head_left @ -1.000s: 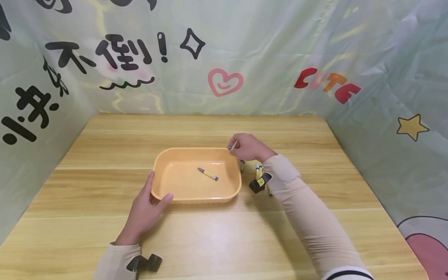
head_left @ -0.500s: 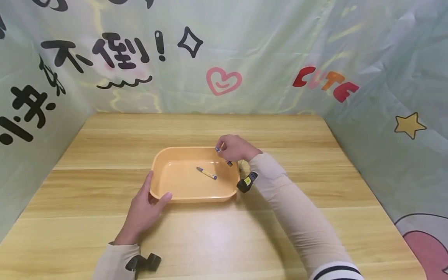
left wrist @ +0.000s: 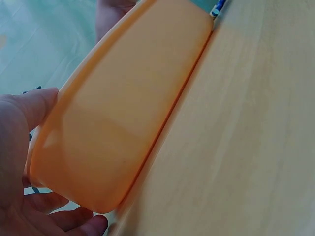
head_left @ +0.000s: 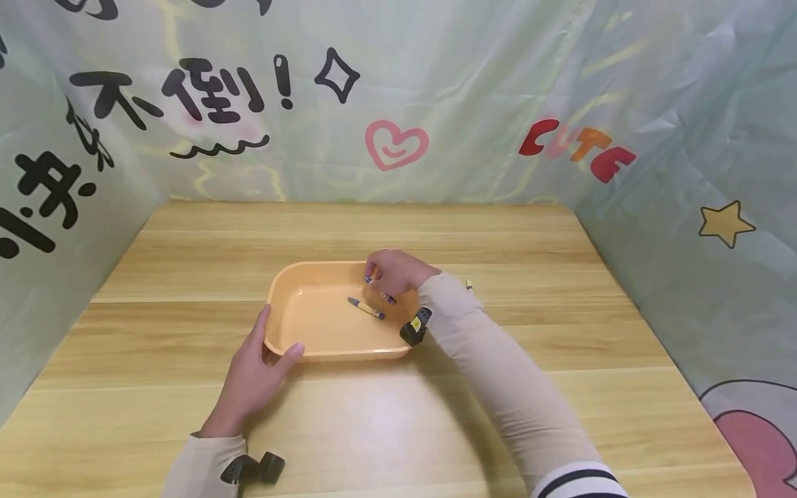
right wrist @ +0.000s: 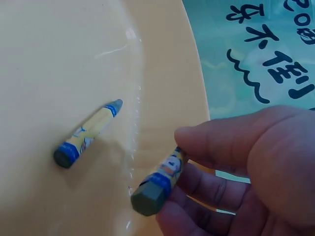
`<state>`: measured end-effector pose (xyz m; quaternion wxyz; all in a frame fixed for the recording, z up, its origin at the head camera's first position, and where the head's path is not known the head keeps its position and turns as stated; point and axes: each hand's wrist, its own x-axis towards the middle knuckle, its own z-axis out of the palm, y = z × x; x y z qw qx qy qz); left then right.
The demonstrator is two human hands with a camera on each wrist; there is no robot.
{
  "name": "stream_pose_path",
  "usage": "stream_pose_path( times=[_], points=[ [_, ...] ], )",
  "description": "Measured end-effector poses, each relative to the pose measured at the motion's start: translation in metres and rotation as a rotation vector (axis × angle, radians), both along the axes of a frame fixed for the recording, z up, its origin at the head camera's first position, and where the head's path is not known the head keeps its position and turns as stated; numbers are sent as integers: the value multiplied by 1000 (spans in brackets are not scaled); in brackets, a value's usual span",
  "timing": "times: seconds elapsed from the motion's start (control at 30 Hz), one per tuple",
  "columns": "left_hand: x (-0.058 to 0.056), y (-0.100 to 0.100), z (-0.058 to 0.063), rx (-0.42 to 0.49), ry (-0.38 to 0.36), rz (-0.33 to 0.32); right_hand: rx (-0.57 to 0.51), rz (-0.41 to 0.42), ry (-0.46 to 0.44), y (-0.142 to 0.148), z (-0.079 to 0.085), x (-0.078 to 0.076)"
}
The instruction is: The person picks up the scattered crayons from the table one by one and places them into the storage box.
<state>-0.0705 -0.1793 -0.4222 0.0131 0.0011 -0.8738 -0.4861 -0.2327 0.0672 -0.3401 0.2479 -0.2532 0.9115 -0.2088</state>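
Note:
An orange plastic basin (head_left: 311, 335) sits on the wooden table. My left hand (head_left: 249, 377) grips its near left corner, the thumb on the rim (left wrist: 74, 81) and the other fingers around the outside wall. Inside the basin lies one paper-wrapped crayon (right wrist: 88, 132) with blue bands, a grey tip and a dark base. My right hand (head_left: 395, 273) reaches over the far right rim and pinches a second crayon (right wrist: 160, 184) between thumb and fingers. This one is held above the basin floor, its dark olive hexagonal base towards the camera. The fingers hide its other end.
Another crayon (head_left: 470, 284) shows on the table behind my right forearm. Past the basin's end in the left wrist view, a blue-banded crayon (left wrist: 218, 7) lies on the table. A printed fabric backdrop (head_left: 461, 90) closes off the back and sides.
My right hand has moved left and down with the pinched crayon, from the basin's right rim to over its inside. My left hand has stayed on the basin's corner.

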Motion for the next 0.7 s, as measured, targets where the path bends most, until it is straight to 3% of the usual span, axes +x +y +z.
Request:
stream_pose_path(
  times=[0.17,0.33,0.7],
  points=[
    [0,0,0,2,8,-5,26,23,26,-5,-5,1],
    [4,-1,-1,-15,-2,-7,49,22,-6,-8,-10,5],
    [1,0,3,-5,-7,-4,105,37,59,-8,-7,2]
  ],
)
